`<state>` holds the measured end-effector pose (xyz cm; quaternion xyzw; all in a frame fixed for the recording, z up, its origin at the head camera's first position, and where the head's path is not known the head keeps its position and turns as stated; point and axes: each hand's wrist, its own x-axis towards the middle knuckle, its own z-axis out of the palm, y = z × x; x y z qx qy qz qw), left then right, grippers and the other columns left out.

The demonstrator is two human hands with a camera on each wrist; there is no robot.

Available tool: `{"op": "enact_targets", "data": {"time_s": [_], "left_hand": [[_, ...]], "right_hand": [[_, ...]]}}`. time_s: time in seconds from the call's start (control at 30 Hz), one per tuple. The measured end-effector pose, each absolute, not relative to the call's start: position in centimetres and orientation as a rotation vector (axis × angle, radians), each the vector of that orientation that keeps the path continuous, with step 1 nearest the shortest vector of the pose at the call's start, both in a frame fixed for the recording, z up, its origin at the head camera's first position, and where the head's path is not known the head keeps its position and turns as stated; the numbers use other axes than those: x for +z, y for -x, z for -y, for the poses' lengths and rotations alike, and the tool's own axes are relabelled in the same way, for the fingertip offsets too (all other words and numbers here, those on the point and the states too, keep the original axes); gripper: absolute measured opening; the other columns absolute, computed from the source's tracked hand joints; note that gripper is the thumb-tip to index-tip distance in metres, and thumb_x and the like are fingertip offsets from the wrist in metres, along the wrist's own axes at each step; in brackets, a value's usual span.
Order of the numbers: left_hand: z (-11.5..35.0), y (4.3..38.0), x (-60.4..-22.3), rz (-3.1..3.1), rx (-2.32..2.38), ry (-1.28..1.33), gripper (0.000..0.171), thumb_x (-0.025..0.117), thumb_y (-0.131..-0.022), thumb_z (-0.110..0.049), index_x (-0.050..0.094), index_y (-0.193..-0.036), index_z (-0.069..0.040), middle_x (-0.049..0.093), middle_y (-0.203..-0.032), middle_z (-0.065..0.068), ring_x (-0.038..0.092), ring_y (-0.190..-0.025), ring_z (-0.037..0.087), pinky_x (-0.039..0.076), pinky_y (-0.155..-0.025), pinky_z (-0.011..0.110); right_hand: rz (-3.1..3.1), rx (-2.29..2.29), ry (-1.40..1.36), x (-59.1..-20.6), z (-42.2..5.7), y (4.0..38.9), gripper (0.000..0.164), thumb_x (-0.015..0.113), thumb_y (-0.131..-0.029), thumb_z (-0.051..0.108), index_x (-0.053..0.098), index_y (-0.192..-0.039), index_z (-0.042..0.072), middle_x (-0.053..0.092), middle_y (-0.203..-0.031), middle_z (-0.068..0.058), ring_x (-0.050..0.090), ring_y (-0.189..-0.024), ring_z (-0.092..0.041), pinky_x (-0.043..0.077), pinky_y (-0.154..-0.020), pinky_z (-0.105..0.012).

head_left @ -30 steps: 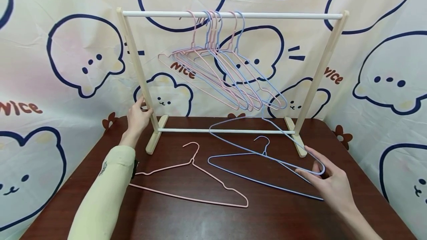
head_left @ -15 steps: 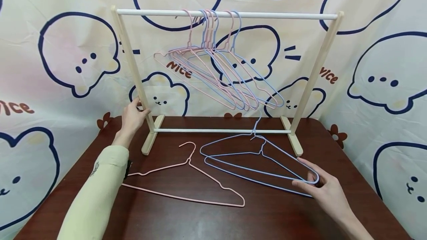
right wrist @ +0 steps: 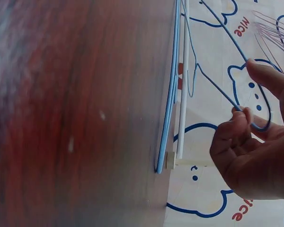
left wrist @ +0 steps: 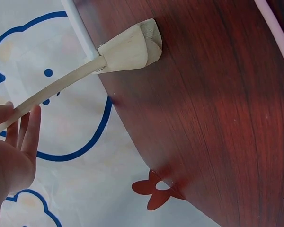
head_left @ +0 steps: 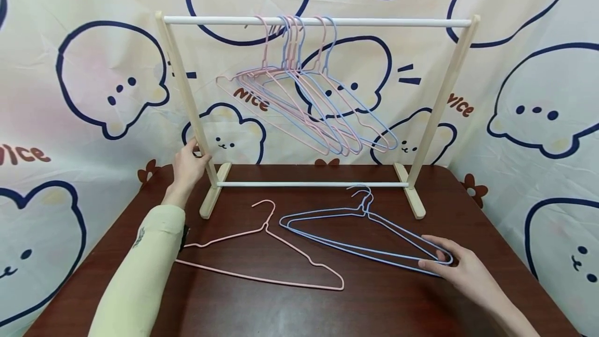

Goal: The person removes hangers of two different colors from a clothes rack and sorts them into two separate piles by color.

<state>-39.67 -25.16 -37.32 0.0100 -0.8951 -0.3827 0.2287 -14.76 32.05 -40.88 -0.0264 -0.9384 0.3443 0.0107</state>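
My left hand [head_left: 188, 170] grips the left wooden post [head_left: 180, 82] of a small clothes rack, low down, with the thumb and fingers around it also in the left wrist view. At the front right, my right hand [head_left: 460, 269] pinches a blue clothes hanger [right wrist: 217, 86] by its right corner. That hanger is close over a second blue hanger [right wrist: 168, 113] on the table, and the two almost overlap in the head view. To their left lies a pink hanger [head_left: 265, 227], its left end hidden behind my left forearm.
Several pink and blue hangers [head_left: 295, 70] hang near the middle of the rack's white top rail [head_left: 398, 22]. A lower bar [head_left: 304, 184] joins the wooden feet at the back of the brown table [head_left: 262, 316]. A cartoon-print cloth [head_left: 107, 181] surrounds it.
My right hand has lowered the blue hanger from above the table to just over the other blue hanger. My left hand stays on the post.
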Motion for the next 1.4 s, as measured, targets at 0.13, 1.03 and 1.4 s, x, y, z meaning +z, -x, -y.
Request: {"op": "enact_targets", "data": {"time_s": [0.13,1.03,1.4], "left_hand": [[25.1,39.6,-37.3,2.459,-1.056,-0.039,0.048,0.062,-0.095,-0.01,0.051,-0.142,-0.009,0.062,-0.125,0.026,0.069,-0.096,0.044,0.057,-0.076,0.054],[24.7,39.9,-37.5,2.458,-1.035,-0.087,0.053,0.063,-0.095,-0.011,0.049,-0.146,-0.014,0.063,-0.126,0.024,0.068,-0.097,0.043,0.054,-0.081,0.055],[25.1,40.0,-37.8,2.449,-1.029,-0.088,0.051,0.062,-0.095,-0.011,0.05,-0.145,-0.013,0.064,-0.125,0.023,0.068,-0.096,0.044,0.05,-0.087,0.057]], "right_hand": [[2.981,1.031,0.05,-41.2,-32.5,15.0,0.06,0.072,-0.088,0.046,0.057,-0.137,0.015,0.05,-0.093,-0.002,0.044,-0.08,-0.004,0.034,-0.063,-0.023],[3.248,0.533,-0.007,-42.4,-34.0,16.2,0.07,0.072,-0.082,0.058,0.058,-0.132,0.012,0.059,-0.107,-0.007,0.052,-0.1,-0.03,0.048,-0.071,-0.043],[2.972,0.744,-0.255,-40.3,-31.5,16.9,0.045,0.071,-0.091,0.039,0.063,-0.125,0.01,0.064,-0.1,0.002,0.056,-0.084,-0.003,0.049,-0.07,-0.026]]}}
